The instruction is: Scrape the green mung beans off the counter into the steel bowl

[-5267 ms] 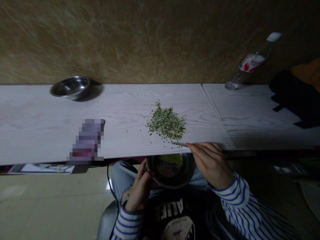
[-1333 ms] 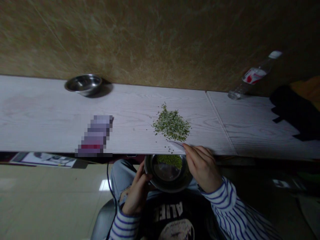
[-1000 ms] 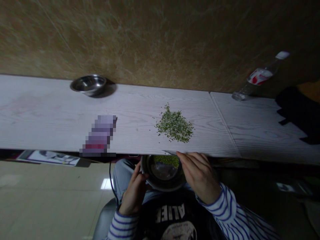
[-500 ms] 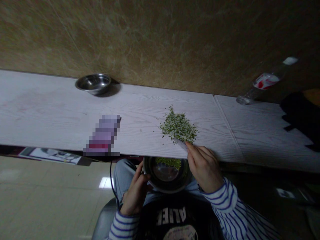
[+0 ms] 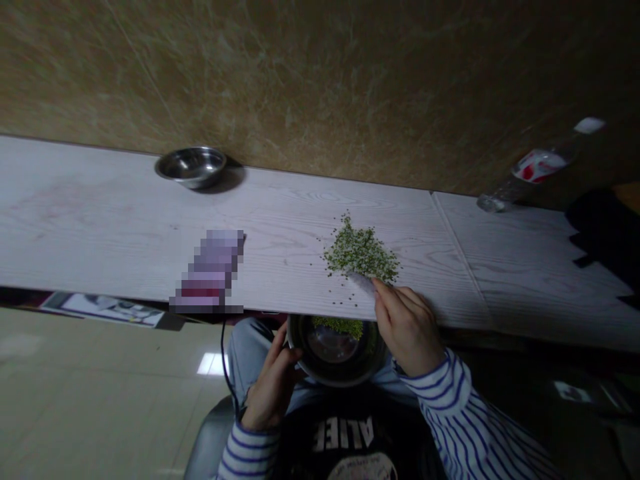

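A loose pile of small green beans [image 5: 357, 245], which look like mung beans, is spread on the pale wood-grain counter [image 5: 280, 267]. My right hand [image 5: 411, 330] pinches a thin, flat, whitish piece like a card [image 5: 362, 283], its tip at the near side of the pile. Below the counter's front edge, a metal bowl [image 5: 333, 379] sits at my lap, partly under the edge. Green beans lie along its far inner side. My left hand [image 5: 273, 393] grips the bowl's left rim, thumb over the edge.
A small steel bowl [image 5: 193, 170] stands near the wall at left. A blurred-out phone-like object [image 5: 213, 270] lies at the front edge, a cable [image 5: 223, 360] hanging below it. To the right are a clear plastic bottle [image 5: 525, 170] and a dark item [image 5: 607, 233].
A few beans now lie nearer the counter's front edge, close to the card. The card has tilted slightly in my right hand. My left hand stays on the bowl; the view has shifted slightly.
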`<state>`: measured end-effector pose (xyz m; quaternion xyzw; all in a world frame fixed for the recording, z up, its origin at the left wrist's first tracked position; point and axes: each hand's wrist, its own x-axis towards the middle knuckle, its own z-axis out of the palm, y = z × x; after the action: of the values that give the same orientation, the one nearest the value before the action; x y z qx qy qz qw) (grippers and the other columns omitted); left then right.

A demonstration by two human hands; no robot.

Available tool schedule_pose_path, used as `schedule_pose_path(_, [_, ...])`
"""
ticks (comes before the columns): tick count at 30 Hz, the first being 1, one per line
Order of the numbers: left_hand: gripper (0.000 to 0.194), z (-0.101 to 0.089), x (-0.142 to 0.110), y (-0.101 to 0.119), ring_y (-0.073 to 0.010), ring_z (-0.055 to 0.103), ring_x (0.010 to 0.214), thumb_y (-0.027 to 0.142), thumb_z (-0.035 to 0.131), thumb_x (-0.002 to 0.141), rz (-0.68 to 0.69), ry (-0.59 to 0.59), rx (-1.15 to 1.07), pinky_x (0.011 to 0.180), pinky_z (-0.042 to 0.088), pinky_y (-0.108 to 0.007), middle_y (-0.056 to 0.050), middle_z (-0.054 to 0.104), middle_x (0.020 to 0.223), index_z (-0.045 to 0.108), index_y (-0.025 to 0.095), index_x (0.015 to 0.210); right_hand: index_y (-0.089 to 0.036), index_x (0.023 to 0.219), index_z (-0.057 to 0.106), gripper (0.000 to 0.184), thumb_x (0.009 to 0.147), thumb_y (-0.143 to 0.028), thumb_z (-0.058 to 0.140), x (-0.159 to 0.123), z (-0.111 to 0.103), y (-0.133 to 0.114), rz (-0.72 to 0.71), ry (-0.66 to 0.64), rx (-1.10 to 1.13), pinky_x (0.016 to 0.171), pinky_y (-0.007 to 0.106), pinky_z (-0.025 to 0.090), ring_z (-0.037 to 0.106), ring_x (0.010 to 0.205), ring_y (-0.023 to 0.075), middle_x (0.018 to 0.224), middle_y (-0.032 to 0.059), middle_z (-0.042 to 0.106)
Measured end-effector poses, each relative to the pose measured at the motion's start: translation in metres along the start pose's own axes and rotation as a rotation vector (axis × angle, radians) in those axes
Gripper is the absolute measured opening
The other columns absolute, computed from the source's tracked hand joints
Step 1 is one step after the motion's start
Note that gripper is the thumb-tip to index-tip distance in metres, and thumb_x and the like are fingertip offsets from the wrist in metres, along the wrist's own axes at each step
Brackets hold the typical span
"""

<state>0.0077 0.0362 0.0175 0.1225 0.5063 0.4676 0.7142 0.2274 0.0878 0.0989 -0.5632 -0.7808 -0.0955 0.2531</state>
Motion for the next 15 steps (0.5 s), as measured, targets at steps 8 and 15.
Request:
schedule_pose_path(8, [0.069, 0.002, -0.001, 0.003, -0.0276, 0.058, 0.100, 0.022, 0.063, 0.071, 0.002, -0.015, -0.015, 0.067, 0.046, -0.033, -0.006, 0.060, 0.133, 0.051, 0.031, 0.139, -0.013, 0.118, 0.064, 0.031, 0.093, -0.011, 0.046, -0.007, -0.005, -0.003, -0.014, -0.021, 0.091, 0.077, 0.035, 0.051, 0.064, 0.081, 0.0209, 0.088, 0.0086, 0.073])
schedule_pose_path(15, [0.070, 0.006, 0.000, 0.001, -0.0288, 0.058, 0.103, 0.023, 0.064, 0.070, -0.012, -0.009, -0.016, 0.069, 0.047, -0.034, -0.006, 0.062, 0.129, 0.051, 0.030, 0.138, -0.011, 0.118, 0.063, 0.029, 0.092, -0.009, 0.050, -0.015, -0.011, 0.000, -0.025, -0.017, 0.113, 0.077, 0.035, 0.052, 0.064, 0.084, 0.0209, 0.092, 0.0093, 0.073])
